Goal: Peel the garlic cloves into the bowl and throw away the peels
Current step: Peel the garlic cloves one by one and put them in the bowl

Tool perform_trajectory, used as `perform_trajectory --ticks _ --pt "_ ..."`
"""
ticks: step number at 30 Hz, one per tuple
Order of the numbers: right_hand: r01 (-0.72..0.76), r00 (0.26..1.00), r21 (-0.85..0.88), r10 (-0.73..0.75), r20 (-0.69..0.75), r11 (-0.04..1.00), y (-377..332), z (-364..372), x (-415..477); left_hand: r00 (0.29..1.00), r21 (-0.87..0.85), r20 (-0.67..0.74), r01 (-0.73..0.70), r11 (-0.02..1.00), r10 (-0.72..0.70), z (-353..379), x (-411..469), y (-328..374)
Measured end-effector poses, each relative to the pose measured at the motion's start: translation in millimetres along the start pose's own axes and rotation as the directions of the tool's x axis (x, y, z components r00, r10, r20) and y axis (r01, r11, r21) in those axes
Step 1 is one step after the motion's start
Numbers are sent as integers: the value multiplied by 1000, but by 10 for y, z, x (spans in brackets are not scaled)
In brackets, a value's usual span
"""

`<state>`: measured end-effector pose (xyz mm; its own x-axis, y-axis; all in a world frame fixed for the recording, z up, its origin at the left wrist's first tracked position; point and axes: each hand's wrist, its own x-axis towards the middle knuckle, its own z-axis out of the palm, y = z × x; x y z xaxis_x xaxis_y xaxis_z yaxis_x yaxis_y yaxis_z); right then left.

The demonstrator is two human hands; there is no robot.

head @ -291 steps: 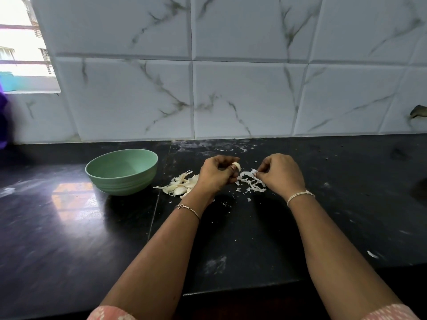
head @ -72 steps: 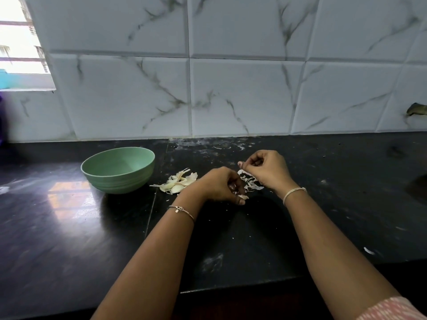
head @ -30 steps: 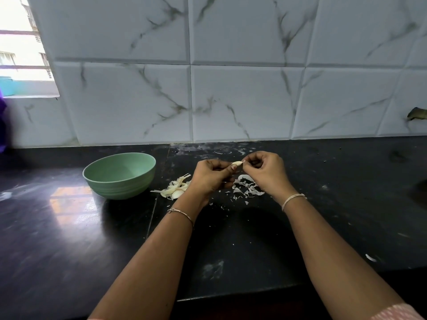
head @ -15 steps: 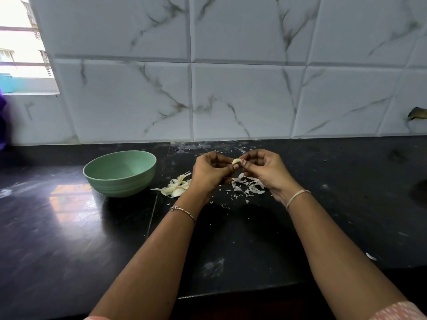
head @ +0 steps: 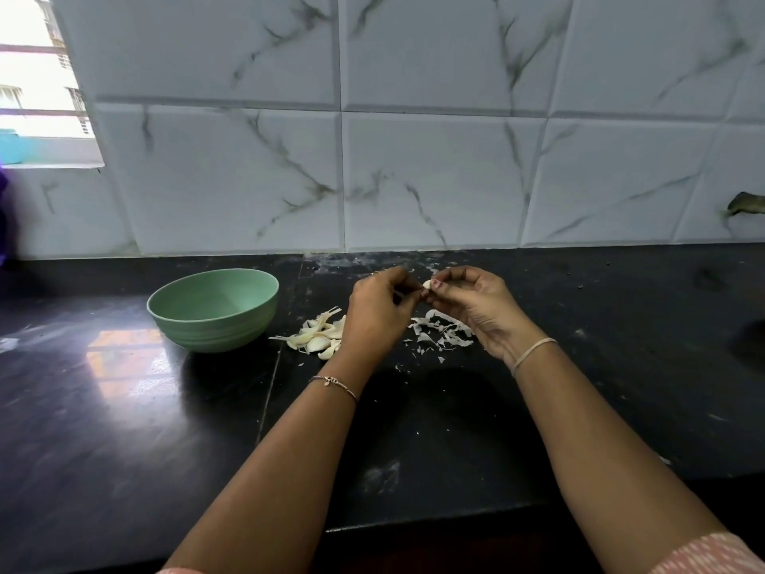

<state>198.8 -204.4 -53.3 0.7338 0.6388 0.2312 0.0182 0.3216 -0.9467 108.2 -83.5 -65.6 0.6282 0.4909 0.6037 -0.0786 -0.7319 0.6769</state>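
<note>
Two hands, one clove (head: 427, 284): my right hand (head: 476, 308) pinches it, left hand (head: 378, 312) nips skin, above peels (head: 443, 333), keeping scraps together.

Both forearms reach up from the bottom corners of the frame and converge at centre. The left hand (head: 378, 312) shows its back to the camera, fingers curled inward. The right hand (head: 476, 308) is turned palm-inward, fingers arched. Fingertips of the two meet just above centre of the frame, nearly knuckle to knuckle, both pinching one small garlic clove (head: 427, 285).
</note>
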Motion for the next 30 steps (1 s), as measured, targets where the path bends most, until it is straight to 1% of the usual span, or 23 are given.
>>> perform_trajectory --ticks 2,4,6,7,9,12,14,16,18,20,22,23,25,27,28,30 --pt "-13 1000 53 13 10 998 -2 -17 11 998 72 -23 -52 996 54 -2 0 -6" --pt "-31 999 89 29 19 996 -16 -33 17 999 132 -11 -47 990 49 0 -2 -35" --pt "-40 999 95 37 27 995 -21 -44 19 999 177 39 15 984 -22 29 8 -111" --pt "-41 999 89 38 34 995 -22 -45 20 996 158 56 63 985 -73 43 15 -145" --pt "-41 998 74 38 46 996 -15 -41 12 980 44 69 183 982 -185 45 26 -167" --pt "-43 998 46 40 57 998 -2 -34 6 948 -138 87 315 939 -306 18 50 -96" --pt "-45 997 32 43 59 998 1 -25 1 926 -297 131 378 877 -355 2 50 -33" --pt "-40 998 26 38 59 999 10 -16 1 905 -442 221 424 791 -362 -15 34 6" --pt "-20 998 2 20 55 1000 17 -1 -10 900 -521 285 434 735 -330 -21 23 11" --pt "32 999 -72 -29 31 997 20 16 -12 911 -558 284 411 721 -299 -30 14 8" --pt "115 993 -167 -117 -2 979 28 39 -13 916 -598 272 401 694 -295 -51 8 5" --pt "169 984 -236 -177 -14 957 37 50 -16 913 -618 272 407 673 -303 -61 3 2" --pt "262 955 -405 -295 -20 876 58 80 0 903 -657 277 428 621 -329 -76 -11 -9" --pt "302 934 -525 -358 -4 795 80 96 10 895 -692 281 440 572 -348 -83 -29 -14" --pt "311 930 -549 -368 7 776 94 107 7 895 -710 278 437 553 -350 -87 -37 -19" --pt "311 934 -546 -357 23 778 118 132 -2 897 -740 276 428 519 -346 -99 -45 -20"
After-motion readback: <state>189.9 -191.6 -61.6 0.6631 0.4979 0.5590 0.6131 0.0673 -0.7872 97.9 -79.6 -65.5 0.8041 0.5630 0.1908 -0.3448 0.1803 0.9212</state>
